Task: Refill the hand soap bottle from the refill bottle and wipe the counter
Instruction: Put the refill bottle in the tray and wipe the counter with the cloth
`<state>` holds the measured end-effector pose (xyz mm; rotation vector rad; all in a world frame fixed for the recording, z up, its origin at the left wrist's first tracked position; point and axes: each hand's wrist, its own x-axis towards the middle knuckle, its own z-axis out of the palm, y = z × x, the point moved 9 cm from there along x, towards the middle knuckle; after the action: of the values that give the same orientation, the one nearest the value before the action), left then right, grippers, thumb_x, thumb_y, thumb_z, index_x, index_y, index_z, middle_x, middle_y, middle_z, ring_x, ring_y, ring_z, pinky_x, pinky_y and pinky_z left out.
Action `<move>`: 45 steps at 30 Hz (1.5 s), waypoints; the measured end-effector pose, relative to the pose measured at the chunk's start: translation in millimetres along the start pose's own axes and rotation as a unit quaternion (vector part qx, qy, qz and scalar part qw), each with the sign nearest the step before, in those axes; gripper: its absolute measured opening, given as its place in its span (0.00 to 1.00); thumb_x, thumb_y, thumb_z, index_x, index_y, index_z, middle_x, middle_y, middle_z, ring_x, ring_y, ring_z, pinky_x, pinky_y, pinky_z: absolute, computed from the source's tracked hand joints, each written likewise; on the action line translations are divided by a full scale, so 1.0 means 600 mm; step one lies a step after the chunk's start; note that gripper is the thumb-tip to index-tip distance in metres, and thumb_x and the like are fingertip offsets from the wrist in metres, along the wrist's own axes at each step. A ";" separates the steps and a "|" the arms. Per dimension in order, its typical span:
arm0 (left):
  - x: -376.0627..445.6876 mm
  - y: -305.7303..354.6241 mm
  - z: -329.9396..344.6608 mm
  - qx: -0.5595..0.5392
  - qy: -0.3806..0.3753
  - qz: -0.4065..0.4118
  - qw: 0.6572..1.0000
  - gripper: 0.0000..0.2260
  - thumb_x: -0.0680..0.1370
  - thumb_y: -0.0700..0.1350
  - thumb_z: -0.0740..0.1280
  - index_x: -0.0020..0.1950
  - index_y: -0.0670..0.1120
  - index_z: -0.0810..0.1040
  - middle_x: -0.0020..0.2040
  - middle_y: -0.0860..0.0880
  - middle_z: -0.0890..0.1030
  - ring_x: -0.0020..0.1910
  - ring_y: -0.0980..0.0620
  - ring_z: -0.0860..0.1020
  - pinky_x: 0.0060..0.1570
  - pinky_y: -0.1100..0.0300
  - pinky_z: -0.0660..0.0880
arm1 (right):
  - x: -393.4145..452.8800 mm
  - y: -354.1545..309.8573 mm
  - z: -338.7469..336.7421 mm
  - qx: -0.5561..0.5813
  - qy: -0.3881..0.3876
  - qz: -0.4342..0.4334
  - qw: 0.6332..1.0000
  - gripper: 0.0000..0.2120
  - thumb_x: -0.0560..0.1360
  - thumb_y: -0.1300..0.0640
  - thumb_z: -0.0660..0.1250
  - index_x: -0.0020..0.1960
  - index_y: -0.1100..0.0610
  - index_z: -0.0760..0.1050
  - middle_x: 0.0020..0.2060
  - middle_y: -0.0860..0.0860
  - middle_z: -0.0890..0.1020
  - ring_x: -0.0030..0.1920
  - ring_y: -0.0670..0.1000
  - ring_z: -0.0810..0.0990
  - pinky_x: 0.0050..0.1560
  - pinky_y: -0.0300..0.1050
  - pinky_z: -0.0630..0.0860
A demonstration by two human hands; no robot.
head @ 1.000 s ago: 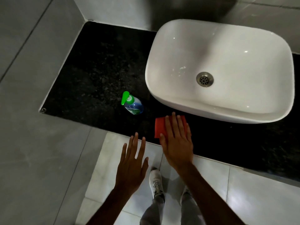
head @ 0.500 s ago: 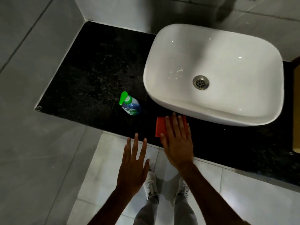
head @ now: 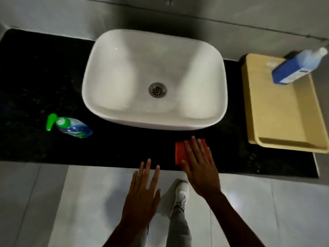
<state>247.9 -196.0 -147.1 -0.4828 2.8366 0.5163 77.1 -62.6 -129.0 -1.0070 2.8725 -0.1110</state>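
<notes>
A red cloth (head: 180, 152) lies on the black counter (head: 35, 77) near its front edge, below the sink's right half. My right hand (head: 201, 168) presses flat on the cloth, fingers spread, covering most of it. My left hand (head: 142, 191) hovers open in front of the counter edge, touching nothing. The hand soap bottle (head: 73, 128), with a green pump and a blue-green label, stands on the counter left of the sink. The blue refill bottle (head: 295, 68) with a white cap stands on the far corner of a beige tray (head: 277, 113) at the right.
A white basin (head: 154, 77) with a metal drain sits in the middle of the counter. Grey tiled wall runs behind it. The counter's right end is just past the tray. My shoes and legs show on the white floor tiles below.
My right hand has slid the red cloth to the right along the counter's front, away from the soap bottle. The view has swung right, bringing in the tray and refill bottle.
</notes>
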 end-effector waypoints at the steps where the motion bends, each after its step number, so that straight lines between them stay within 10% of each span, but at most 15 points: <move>1: 0.003 0.014 0.007 0.002 -0.010 0.004 1.000 0.32 0.82 0.59 0.55 0.82 0.51 0.47 0.83 0.44 0.45 0.83 0.43 0.45 0.77 0.44 0.52 | -0.021 0.033 -0.004 -0.002 -0.005 -0.004 1.000 0.32 0.84 0.39 0.50 0.83 0.49 0.47 0.83 0.49 0.48 0.83 0.52 0.45 0.81 0.57 0.52; 8: 0.024 0.091 0.022 0.017 -0.025 0.004 1.000 0.31 0.82 0.61 0.50 0.82 0.52 0.46 0.83 0.41 0.44 0.82 0.40 0.44 0.77 0.42 0.53 | 0.062 0.194 -0.045 0.034 0.024 0.261 0.965 0.31 0.84 0.42 0.51 0.83 0.52 0.50 0.83 0.55 0.51 0.83 0.58 0.49 0.78 0.62 0.56; 14: 0.030 0.125 0.018 0.023 -0.020 -0.003 1.000 0.32 0.81 0.61 0.53 0.82 0.49 0.51 0.83 0.41 0.47 0.82 0.40 0.48 0.77 0.42 0.53 | 0.009 0.143 -0.024 0.021 0.016 0.035 0.999 0.31 0.84 0.39 0.50 0.83 0.49 0.46 0.83 0.50 0.48 0.83 0.53 0.46 0.80 0.58 0.55; 20: 0.043 0.140 0.005 0.044 -0.009 0.017 0.999 0.31 0.80 0.61 0.52 0.80 0.48 0.60 0.81 0.40 0.57 0.80 0.38 0.57 0.73 0.39 0.59 | 0.095 0.202 -0.044 0.035 0.017 0.195 0.980 0.31 0.84 0.40 0.49 0.83 0.51 0.50 0.83 0.53 0.50 0.83 0.56 0.46 0.81 0.60 0.52; 35: 0.097 0.266 -0.051 0.024 0.002 0.008 1.000 0.30 0.82 0.58 0.51 0.82 0.47 0.54 0.83 0.42 0.51 0.82 0.41 0.50 0.77 0.42 0.53 | 0.084 0.211 -0.107 0.181 -0.006 0.136 0.974 0.26 0.83 0.60 0.59 0.80 0.51 0.62 0.80 0.47 0.61 0.80 0.48 0.60 0.68 0.52 0.77; 45: 0.180 0.385 -0.092 0.016 0.018 0.049 0.998 0.30 0.83 0.56 0.54 0.82 0.49 0.49 0.83 0.44 0.47 0.83 0.43 0.47 0.79 0.43 0.52 | 0.075 0.344 -0.322 0.239 0.212 0.120 0.940 0.22 0.85 0.52 0.59 0.79 0.52 0.64 0.78 0.48 0.68 0.78 0.48 0.65 0.68 0.44 0.76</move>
<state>58.1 -42.5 -55.3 -0.3510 2.9096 0.4847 -107.4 77.2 39.3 -0.5872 3.0515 -1.0664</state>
